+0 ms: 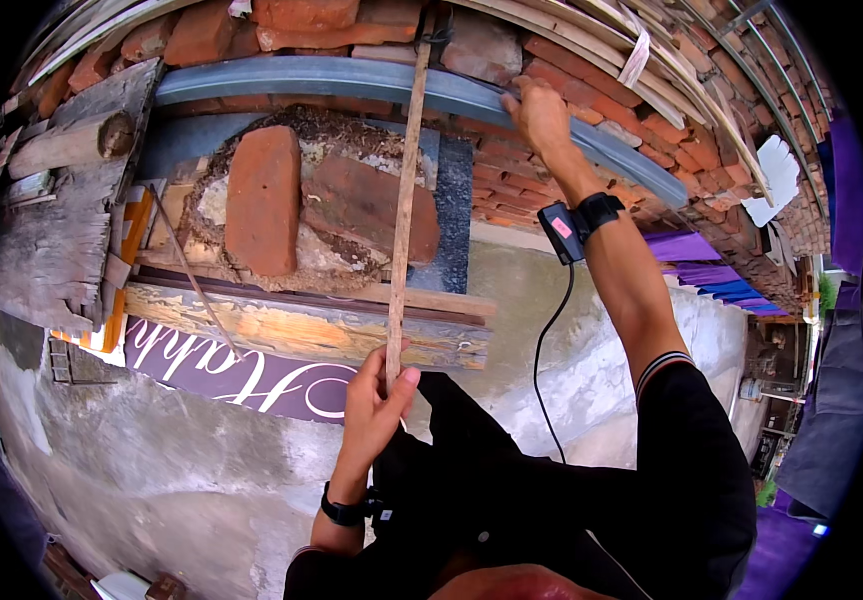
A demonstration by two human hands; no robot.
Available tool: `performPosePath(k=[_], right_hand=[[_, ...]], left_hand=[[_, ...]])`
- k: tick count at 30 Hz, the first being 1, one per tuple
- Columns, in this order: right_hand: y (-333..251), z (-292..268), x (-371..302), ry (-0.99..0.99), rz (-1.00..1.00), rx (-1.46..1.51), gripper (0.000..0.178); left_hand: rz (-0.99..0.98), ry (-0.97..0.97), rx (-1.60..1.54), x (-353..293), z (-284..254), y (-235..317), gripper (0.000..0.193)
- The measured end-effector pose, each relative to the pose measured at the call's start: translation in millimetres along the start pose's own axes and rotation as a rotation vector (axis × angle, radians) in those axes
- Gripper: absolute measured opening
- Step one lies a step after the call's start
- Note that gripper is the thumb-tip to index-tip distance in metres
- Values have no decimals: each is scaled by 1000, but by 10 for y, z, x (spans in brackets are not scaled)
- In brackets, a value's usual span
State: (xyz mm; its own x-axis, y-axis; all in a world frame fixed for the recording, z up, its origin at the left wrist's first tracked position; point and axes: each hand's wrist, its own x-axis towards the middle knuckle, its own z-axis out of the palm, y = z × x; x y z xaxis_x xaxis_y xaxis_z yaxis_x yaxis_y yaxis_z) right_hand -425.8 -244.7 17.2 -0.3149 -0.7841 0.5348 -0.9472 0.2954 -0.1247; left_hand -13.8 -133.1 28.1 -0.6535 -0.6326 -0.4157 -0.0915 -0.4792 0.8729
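Note:
My left hand (pixel 377 402) is closed round the near end of a long, thin wooden strip (pixel 408 190). The strip runs away from me across a grey metal channel (pixel 302 78), toward a dark tie (pixel 439 27) by the bricks. Reaching far out, my right hand (pixel 542 118) is over the channel near the brick stack, its fingers bent together. A thin dark line leads from those fingers toward the strip; what they pinch is too small to make out. Left of the strip, two red bricks, one upright (pixel 264 200) and one lying crosswise (pixel 367 205), rest on crumbly material.
Stacked bricks (pixel 507 185) stand under and behind the channel. Weathered boards (pixel 52 240) and a short log (pixel 72 145) lie at left. A painted plank (pixel 302 325) and a purple printed sheet (pixel 222 370) are nearer me. A black cable (pixel 538 350) hangs from my right wrist device.

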Motion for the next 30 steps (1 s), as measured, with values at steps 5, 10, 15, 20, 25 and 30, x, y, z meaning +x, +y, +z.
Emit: performPosePath(k=[5,10,15,20,25,30], right_hand=[[-469,-516,-281,-132,89,289,25],[-631,-710,-459,-300,385,794,33],[-383,-643,-506,-123,491,718,42],[-207,-246,-765,-56,952,1299,32],[-389,278,-929,-12,1151,1646,19],[-335,818,-862,141,1221,1727,17]], left_hand=[[-11,-31,-7,48,9,72,42],[11,-46,-31,18,-38,24,46],[57,-34,-65,-3,-125,3,46],[71,-38,-98,-85,-142,-44,47],[53,-25,-112,-80,-109,-25,46],[35,31,-39,-68,-57,34,46]])
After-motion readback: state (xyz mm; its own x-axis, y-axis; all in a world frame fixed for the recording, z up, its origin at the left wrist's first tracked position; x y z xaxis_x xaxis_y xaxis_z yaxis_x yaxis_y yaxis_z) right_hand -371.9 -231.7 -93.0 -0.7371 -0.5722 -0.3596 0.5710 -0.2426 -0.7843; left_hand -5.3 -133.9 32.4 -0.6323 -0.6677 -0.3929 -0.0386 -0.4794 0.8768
